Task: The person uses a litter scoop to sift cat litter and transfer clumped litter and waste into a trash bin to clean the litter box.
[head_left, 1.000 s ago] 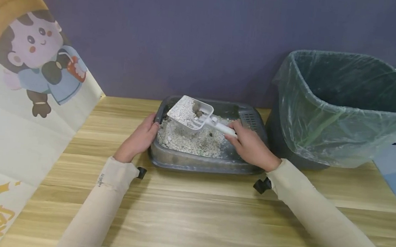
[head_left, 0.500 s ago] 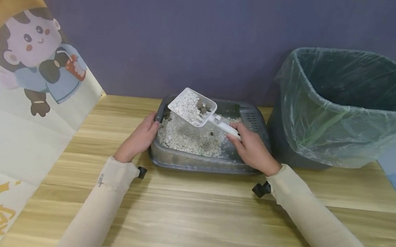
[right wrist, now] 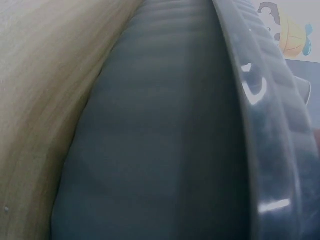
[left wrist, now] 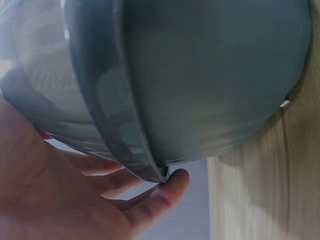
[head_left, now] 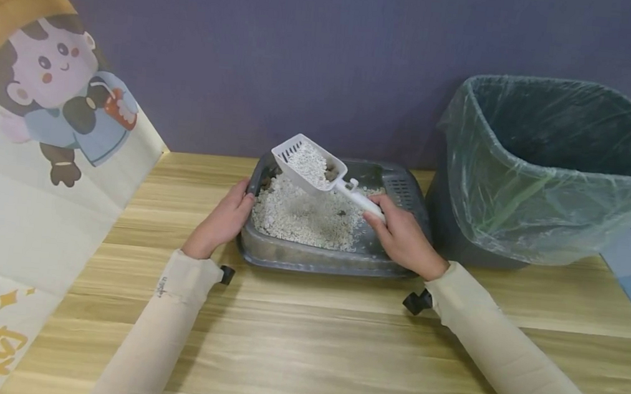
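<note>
My right hand (head_left: 404, 235) grips the handle of a white slotted litter scoop (head_left: 309, 166), held over the grey litter box (head_left: 310, 260). Pale litter lies heaped in the scoop, with brownish clumps near its handle end, and bare slots show at its front. Below it, pale litter (head_left: 296, 223) fills the left and middle of the box, blurred under the scoop as if grains are falling. My left hand (head_left: 223, 220) holds the box by its left rim; in the left wrist view its fingers (left wrist: 162, 197) curl under the rim. The box wall mostly hides the right hand in its wrist view.
A tall dark bin (head_left: 458, 234) lined with a clear green-tinted bag (head_left: 523, 209) stands right of the box. A purple wall (head_left: 304, 64) rises behind, and a cartoon-printed panel (head_left: 11, 195) borders the wooden table (head_left: 313, 347) on the left.
The scoop has risen slightly and shifted. Litter in it has dropped through, baring slots at its front, and the clumps now sit nearer the handle. The left hand stays put.
</note>
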